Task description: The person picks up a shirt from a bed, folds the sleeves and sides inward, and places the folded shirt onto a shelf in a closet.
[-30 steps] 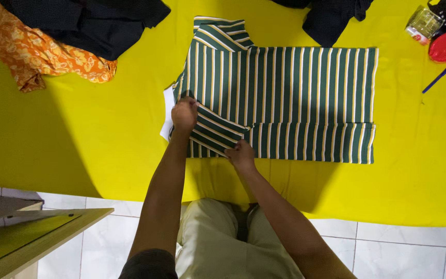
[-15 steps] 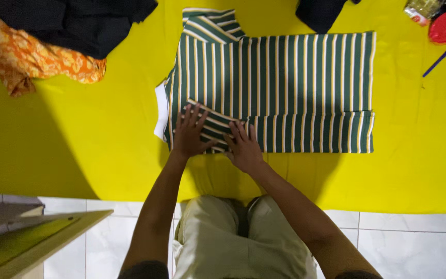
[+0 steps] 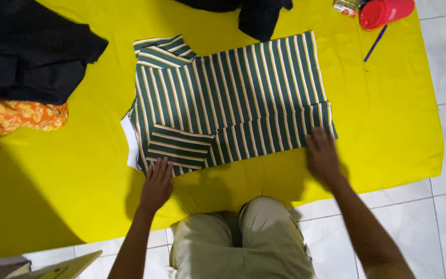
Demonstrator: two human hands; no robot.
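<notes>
- landmark: a green striped shirt lies flat on a yellow cloth, partly folded, with its near long edge turned up over the body and one sleeve laid back across the near left corner.
- left hand: open, fingers spread, resting at the shirt's near left corner on the edge of the folded sleeve. it holds nothing; the flat palm appears placed to pin the fold in position.
- right hand: open and flat, slightly blurred, at the shirt's near right corner on the hem end of the folded strip. nothing is gripped; the placement suggests pressing the strip down along its length.
- a white sheet shows from under the shirt's left edge, probably a stiffener or folding guide.
- a black garment lies well apart to the shirt's far left, over an orange patterned cloth.
- another dark garment touches or overlaps the shirt's far edge; which one cannot be told.
- a red lid and a blue pen lie beyond the shirt's far right corner, clear of it.
</notes>
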